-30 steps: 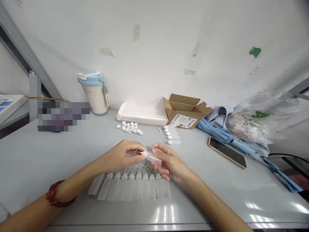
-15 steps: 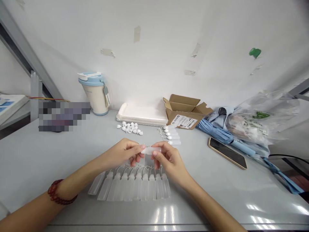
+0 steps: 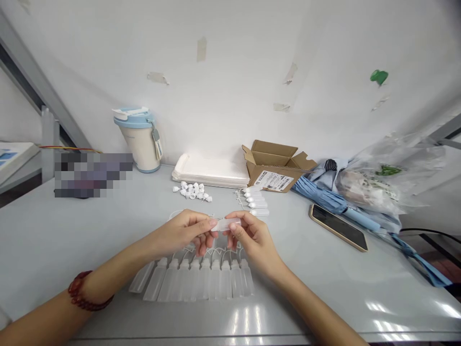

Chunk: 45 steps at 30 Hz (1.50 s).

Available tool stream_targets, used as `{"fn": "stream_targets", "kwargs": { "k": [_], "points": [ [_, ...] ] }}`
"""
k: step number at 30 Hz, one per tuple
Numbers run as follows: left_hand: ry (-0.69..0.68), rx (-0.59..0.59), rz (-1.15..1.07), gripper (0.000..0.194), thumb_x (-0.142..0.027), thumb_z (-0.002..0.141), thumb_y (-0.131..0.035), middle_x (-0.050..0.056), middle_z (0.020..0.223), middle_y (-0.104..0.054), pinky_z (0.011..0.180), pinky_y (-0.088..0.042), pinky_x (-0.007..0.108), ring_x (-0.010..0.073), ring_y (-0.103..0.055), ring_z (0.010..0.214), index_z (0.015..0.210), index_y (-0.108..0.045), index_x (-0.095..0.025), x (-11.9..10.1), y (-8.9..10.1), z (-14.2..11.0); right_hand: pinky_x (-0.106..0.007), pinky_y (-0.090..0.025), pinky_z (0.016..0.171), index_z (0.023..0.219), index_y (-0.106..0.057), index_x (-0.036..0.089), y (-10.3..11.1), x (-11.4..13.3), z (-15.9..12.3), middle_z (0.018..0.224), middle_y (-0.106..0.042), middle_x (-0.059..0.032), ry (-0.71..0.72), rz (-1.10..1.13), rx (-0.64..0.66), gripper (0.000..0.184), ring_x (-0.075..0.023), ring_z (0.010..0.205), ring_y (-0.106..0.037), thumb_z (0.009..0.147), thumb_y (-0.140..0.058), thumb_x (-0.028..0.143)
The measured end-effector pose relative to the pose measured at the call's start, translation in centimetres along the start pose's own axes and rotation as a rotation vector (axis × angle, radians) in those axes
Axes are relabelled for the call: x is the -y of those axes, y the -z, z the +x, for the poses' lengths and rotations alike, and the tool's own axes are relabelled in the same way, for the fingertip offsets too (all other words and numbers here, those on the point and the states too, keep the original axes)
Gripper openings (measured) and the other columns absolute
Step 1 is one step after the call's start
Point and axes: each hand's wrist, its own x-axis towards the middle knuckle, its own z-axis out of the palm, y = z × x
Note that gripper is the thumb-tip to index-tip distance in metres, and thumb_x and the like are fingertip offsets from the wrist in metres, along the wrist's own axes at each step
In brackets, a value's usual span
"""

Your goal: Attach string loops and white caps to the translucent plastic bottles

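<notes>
Left hand (image 3: 182, 234) and right hand (image 3: 255, 241) both up over the tabletop (image 3: 54, 240), holding one translucent plastic dropper bottle (image 3: 226, 224) between them, roughly level, just above the bottle row. Left fingers (image 3: 203, 222) narrow, pinched on the bottle's left end; right fingers (image 3: 234, 222) narrow, closed on its right end. Exact grip on the bottle is partly hidden by the fingertips.

Below the hands: row of uncapped translucent bottles (image 3: 196, 281), side by side, lying flat, thin loops of tether visible near their necks. Beyond the hands: pile of white nozzle caps (image 3: 190, 191), and next to it a short stack of capped bottles (image 3: 256, 202). Red beaded bracelet (image 3: 86, 290) on left wrist.

Further back: white paper trays (image 3: 209, 171), open cardboard box (image 3: 273, 166), blue-and-cream tumbler (image 3: 139, 142) by the wall. Right side: phone (image 3: 338, 227), blue umbrella (image 3: 333, 202), plastic bag (image 3: 382, 178)
</notes>
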Motion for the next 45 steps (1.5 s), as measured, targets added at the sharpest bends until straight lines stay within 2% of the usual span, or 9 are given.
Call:
{"fn": "stream_targets", "kwargs": {
  "k": [4, 11, 15, 19, 26, 29, 36, 39, 45],
  "points": [
    [0.003, -0.056, -0.038, 0.039, -0.047, 0.086, -0.049, -0.003, 0.057, -0.054, 0.052, -0.042, 0.024, 0.0098, -0.05, 0.047, 0.068, -0.058, -0.015, 0.1, 0.1, 0.0, -0.025, -0.042, 0.055, 0.095, -0.065, 0.017, 0.1, 0.2, 0.1, 0.064, -0.058, 0.0, -0.003, -0.074, -0.027, 0.027, -0.0115, 0.055, -0.053, 0.083, -0.058, 0.04],
    [-0.086, -0.13, 0.171, 0.029, -0.039, 0.083, -0.054, -0.002, 0.056, -0.055, 0.055, -0.042, 0.023, 0.0114, -0.052, 0.053, 0.067, -0.06, -0.016, 0.3, -0.4, -0.1, -0.023, -0.033, 0.045, 0.076, -0.064, 0.015, 0.3, 0.8, 0.4, 0.057, -0.05, 0.0019, -0.094, -0.023, -0.026, 0.032, -0.0081, 0.047, -0.041, 0.078, -0.06, 0.046],
    [-0.108, -0.225, 0.292, 0.027, -0.04, 0.082, -0.054, -0.001, 0.058, -0.057, 0.055, -0.045, 0.023, 0.0134, -0.055, 0.058, 0.073, -0.064, -0.016, 0.4, -1.1, -0.2, -0.023, -0.035, 0.044, 0.064, -0.058, 0.015, 0.4, 0.6, 0.6, 0.052, -0.046, 0.0034, -0.159, 0.068, -0.018, 0.036, -0.0071, 0.044, -0.039, 0.075, -0.063, 0.049],
    [-0.167, -0.247, 0.339, 0.026, -0.041, 0.083, -0.053, 0.0, 0.067, -0.06, 0.063, -0.049, 0.025, 0.0145, -0.058, 0.065, 0.081, -0.064, -0.017, 0.5, -1.2, -0.2, -0.023, -0.038, 0.045, 0.065, -0.058, 0.015, 0.5, 0.4, 0.7, 0.053, -0.046, 0.0043, -0.19, 0.141, -0.008, 0.036, -0.0066, 0.043, -0.038, 0.074, -0.064, 0.049],
    [-0.059, -0.123, 0.255, 0.038, -0.047, 0.088, -0.043, 0.001, 0.073, -0.061, 0.061, -0.046, 0.026, 0.0138, -0.056, 0.061, 0.072, -0.059, -0.016, 0.1, 0.0, 0.3, -0.025, -0.041, 0.054, 0.094, -0.067, 0.019, 0.4, 0.1, 0.6, 0.065, -0.056, 0.0006, 0.016, -0.147, -0.089, 0.027, -0.0115, 0.057, -0.05, 0.079, -0.063, 0.041],
    [-0.022, -0.068, 0.14, 0.042, -0.051, 0.086, -0.043, 0.002, 0.071, -0.059, 0.058, -0.046, 0.026, 0.0139, -0.053, 0.06, 0.072, -0.059, -0.016, -0.2, 0.0, 0.2, -0.026, -0.042, 0.056, 0.097, -0.067, 0.021, 0.5, -0.1, 0.5, 0.065, -0.056, 0.0004, 0.096, -0.248, -0.115, 0.025, -0.0129, 0.058, -0.051, 0.081, -0.061, 0.039],
    [0.013, -0.073, -0.014, 0.042, -0.05, 0.085, -0.048, 0.0, 0.058, -0.056, 0.057, -0.042, 0.026, 0.0124, -0.049, 0.055, 0.068, -0.062, -0.015, -0.1, -0.2, -0.1, -0.03, -0.043, 0.062, 0.102, -0.067, 0.022, 0.6, -0.1, 0.2, 0.079, -0.065, -0.0057, 0.411, -0.494, -0.069, 0.021, -0.0177, 0.068, -0.056, 0.088, -0.054, 0.031],
    [-0.031, -0.085, 0.069, 0.043, -0.049, 0.087, -0.046, 0.001, 0.059, -0.058, 0.056, -0.042, 0.026, 0.0124, -0.049, 0.054, 0.069, -0.063, -0.014, 0.1, -0.1, 0.0, -0.029, -0.042, 0.06, 0.099, -0.068, 0.02, 0.5, 0.0, 0.1, 0.079, -0.066, -0.0057, 0.367, -0.478, -0.062, 0.023, -0.0162, 0.066, -0.054, 0.089, -0.051, 0.032],
    [-0.138, -0.188, 0.472, 0.043, -0.045, 0.09, -0.04, 0.001, 0.062, -0.058, 0.059, -0.04, 0.026, 0.0149, -0.053, 0.061, 0.067, -0.061, -0.016, 0.2, -0.5, -0.2, -0.023, -0.035, 0.047, 0.086, -0.07, 0.018, 0.3, -0.1, 0.2, 0.054, -0.049, 0.0022, 0.028, -0.156, -0.025, 0.028, -0.0099, 0.049, -0.042, 0.086, -0.054, 0.041]
  ]
}}
